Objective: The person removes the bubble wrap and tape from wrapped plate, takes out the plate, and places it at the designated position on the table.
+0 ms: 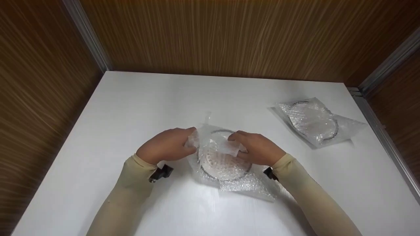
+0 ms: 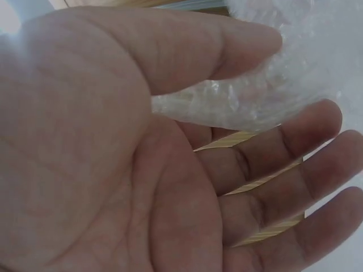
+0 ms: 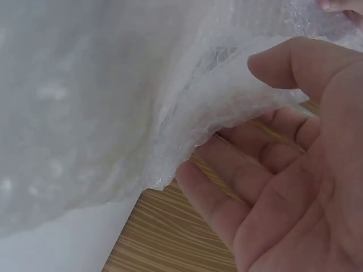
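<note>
A round, plate-like thing with a dark rim [image 1: 226, 167] lies inside clear bubble wrap [image 1: 241, 184] at the middle of the table. My left hand [image 1: 169, 144] pinches the wrap's left edge between thumb and fingers; in the left wrist view the film [image 2: 215, 105] runs between them. On the other side my right hand [image 1: 261, 149] holds a flap of the wrap over the round thing. The right wrist view shows the thumb in front of that bubble wrap [image 3: 227, 107] and the fingers behind it. The wrap partly veils the round thing's surface.
A second bubble-wrapped round thing [image 1: 313, 121] with a dark rim lies at the right of the white table [image 1: 147, 98]. Wood-grain panels [image 1: 213, 39] stand behind and at both sides. Small black devices [image 1: 161, 172] are worn at both wrists.
</note>
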A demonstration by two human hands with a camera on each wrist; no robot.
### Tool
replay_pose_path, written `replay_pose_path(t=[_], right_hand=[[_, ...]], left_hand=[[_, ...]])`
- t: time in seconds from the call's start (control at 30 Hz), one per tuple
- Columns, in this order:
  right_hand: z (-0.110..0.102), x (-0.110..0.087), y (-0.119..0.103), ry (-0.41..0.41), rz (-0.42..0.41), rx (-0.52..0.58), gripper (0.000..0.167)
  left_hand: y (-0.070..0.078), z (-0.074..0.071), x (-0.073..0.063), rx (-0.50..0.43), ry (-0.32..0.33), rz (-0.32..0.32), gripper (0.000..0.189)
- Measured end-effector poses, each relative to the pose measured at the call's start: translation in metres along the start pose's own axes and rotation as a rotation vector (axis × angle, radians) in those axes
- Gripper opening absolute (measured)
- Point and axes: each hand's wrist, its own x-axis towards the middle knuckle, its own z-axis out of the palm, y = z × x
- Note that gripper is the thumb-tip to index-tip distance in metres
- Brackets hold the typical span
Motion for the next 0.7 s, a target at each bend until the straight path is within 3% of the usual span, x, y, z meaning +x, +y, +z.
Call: replay_pose_path(t=[0.13,0.3,0.4,0.57,0.7], right_hand=[[0.006,-0.003,-0.005,-0.027,-0.107,-0.031,0.053],[0.016,-0.002,-0.02,0.041,-0.232,-0.107,0.044],[0.021,-0.001,-0.032,0.072,-0.288,-0.139,0.038],[0.027,-0.003,-0.048,0.036,-0.328,-0.164,0.013],[0.028,-0.007,-0.055,0.014,-0.331,-0.212,0.012]], left_hand=[[0.001,0.002,0.004,-0.002,0.002,-0.009,0.034],[0.005,0.003,0.004,-0.02,0.026,-0.035,0.044],[0.007,0.004,0.004,-0.021,0.075,-0.037,0.046],[0.012,0.01,0.01,-0.005,0.193,-0.015,0.04],[0.016,0.016,0.014,0.046,0.257,0.015,0.037]])
